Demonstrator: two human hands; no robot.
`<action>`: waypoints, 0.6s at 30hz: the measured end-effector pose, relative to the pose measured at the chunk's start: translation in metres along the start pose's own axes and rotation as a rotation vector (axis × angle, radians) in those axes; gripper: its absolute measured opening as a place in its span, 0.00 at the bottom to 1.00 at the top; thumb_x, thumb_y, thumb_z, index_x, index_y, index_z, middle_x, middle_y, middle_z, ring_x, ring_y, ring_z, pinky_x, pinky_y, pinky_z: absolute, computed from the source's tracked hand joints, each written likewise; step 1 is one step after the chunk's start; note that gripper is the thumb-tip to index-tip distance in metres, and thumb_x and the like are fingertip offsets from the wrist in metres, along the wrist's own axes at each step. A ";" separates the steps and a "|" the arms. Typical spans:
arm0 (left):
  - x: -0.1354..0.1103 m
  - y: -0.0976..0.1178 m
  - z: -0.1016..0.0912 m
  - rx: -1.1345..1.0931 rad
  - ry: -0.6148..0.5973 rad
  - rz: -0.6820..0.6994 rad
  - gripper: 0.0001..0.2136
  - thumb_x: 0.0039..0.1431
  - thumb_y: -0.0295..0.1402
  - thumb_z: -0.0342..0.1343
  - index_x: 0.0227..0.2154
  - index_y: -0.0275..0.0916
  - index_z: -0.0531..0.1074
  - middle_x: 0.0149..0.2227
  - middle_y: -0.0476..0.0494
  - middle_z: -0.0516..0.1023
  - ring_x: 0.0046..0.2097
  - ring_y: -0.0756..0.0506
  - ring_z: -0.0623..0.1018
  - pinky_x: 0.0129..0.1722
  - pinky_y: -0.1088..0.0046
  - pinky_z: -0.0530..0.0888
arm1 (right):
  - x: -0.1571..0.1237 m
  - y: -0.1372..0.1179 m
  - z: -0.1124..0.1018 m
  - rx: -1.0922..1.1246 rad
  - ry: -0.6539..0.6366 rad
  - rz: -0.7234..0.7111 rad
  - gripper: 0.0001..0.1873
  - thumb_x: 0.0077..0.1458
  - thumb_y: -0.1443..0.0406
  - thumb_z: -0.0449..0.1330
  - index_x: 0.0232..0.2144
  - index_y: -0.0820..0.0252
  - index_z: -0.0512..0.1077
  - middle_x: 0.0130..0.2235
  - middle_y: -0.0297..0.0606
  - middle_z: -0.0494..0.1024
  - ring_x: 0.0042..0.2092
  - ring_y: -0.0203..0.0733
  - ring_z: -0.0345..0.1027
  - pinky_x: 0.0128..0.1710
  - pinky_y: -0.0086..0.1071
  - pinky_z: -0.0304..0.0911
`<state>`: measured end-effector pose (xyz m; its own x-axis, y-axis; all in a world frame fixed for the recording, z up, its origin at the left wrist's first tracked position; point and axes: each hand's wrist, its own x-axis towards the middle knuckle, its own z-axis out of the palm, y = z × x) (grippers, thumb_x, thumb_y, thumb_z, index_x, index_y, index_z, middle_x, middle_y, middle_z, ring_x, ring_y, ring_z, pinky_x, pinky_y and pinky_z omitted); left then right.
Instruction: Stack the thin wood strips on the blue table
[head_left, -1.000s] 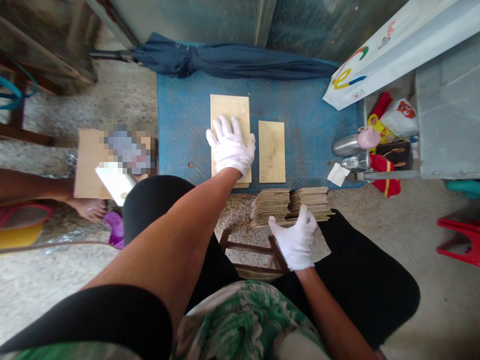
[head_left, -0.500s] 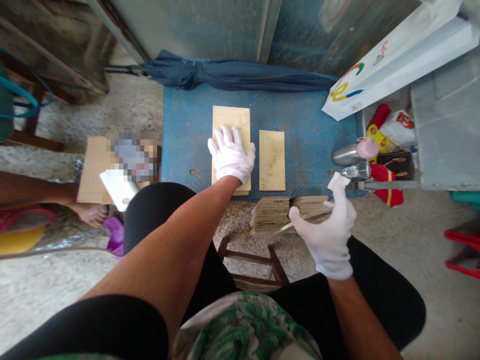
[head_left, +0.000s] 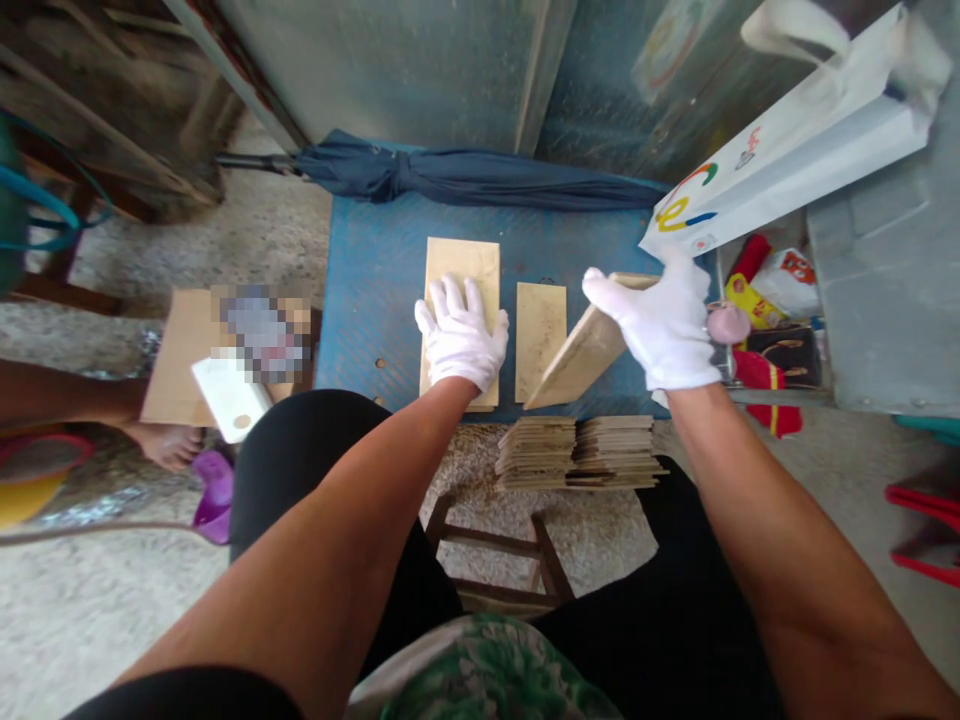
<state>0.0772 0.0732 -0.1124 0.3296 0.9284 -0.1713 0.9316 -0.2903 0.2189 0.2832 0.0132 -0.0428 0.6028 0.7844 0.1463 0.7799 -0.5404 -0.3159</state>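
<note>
My left hand [head_left: 461, 338], in a white glove, lies flat with spread fingers on a stack of thin wooden boards [head_left: 463, 268] on the blue platform [head_left: 375, 270]. My right hand [head_left: 664, 322], also gloved, grips one thin wooden board [head_left: 577, 358] and holds it tilted above the platform, just right of a single board [head_left: 538, 325] lying flat. Two piles of the same thin boards [head_left: 577, 452] sit on the ground at the platform's near edge, between my knees.
A folded dark umbrella [head_left: 465, 175] lies along the platform's far edge. A white paper bag [head_left: 772, 150], a pink-capped bottle [head_left: 727, 322] and packets [head_left: 780, 280] crowd the right side. Another person's foot [head_left: 169, 440] and a cardboard box [head_left: 180, 350] are at left. A red stool [head_left: 926, 530] stands at right.
My right hand took a board from the piles on the ground and carried it up over the blue platform. My left hand stayed flat on the stack.
</note>
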 end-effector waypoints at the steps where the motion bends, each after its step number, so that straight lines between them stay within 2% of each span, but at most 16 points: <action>1: 0.000 0.000 0.000 -0.002 -0.001 -0.001 0.36 0.71 0.49 0.35 0.73 0.29 0.51 0.75 0.23 0.48 0.75 0.27 0.49 0.72 0.40 0.48 | 0.009 -0.004 0.008 0.032 -0.030 0.047 0.52 0.52 0.34 0.59 0.63 0.67 0.63 0.59 0.59 0.67 0.61 0.63 0.66 0.59 0.58 0.62; 4: 0.001 0.000 -0.002 -0.005 -0.020 -0.006 0.36 0.71 0.49 0.35 0.73 0.29 0.51 0.75 0.23 0.47 0.76 0.27 0.48 0.72 0.41 0.47 | 0.024 -0.020 0.030 0.103 -0.121 0.183 0.55 0.42 0.36 0.69 0.59 0.72 0.67 0.58 0.61 0.69 0.60 0.64 0.67 0.60 0.54 0.63; 6: 0.001 0.001 -0.003 -0.002 -0.035 -0.014 0.36 0.71 0.49 0.35 0.73 0.29 0.51 0.75 0.24 0.47 0.76 0.27 0.47 0.72 0.41 0.47 | 0.030 -0.028 0.043 0.080 -0.180 0.219 0.53 0.41 0.39 0.71 0.56 0.73 0.69 0.56 0.62 0.70 0.58 0.63 0.68 0.59 0.53 0.64; 11: 0.000 0.001 -0.004 0.008 -0.033 -0.016 0.35 0.72 0.49 0.35 0.73 0.30 0.52 0.75 0.25 0.48 0.76 0.28 0.48 0.72 0.41 0.49 | 0.041 -0.034 0.069 -0.031 -0.313 0.251 0.51 0.41 0.38 0.70 0.54 0.74 0.71 0.53 0.63 0.72 0.56 0.64 0.70 0.57 0.53 0.67; 18: 0.000 -0.001 0.000 -0.002 -0.002 -0.013 0.35 0.71 0.49 0.36 0.73 0.30 0.53 0.75 0.25 0.49 0.75 0.28 0.49 0.72 0.41 0.50 | 0.058 -0.040 0.106 -0.110 -0.362 0.269 0.50 0.42 0.38 0.69 0.54 0.73 0.73 0.53 0.65 0.74 0.55 0.64 0.72 0.54 0.51 0.70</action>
<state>0.0763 0.0739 -0.1126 0.3175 0.9318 -0.1761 0.9355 -0.2775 0.2188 0.2692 0.1123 -0.1214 0.7036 0.6573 -0.2700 0.6290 -0.7529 -0.1938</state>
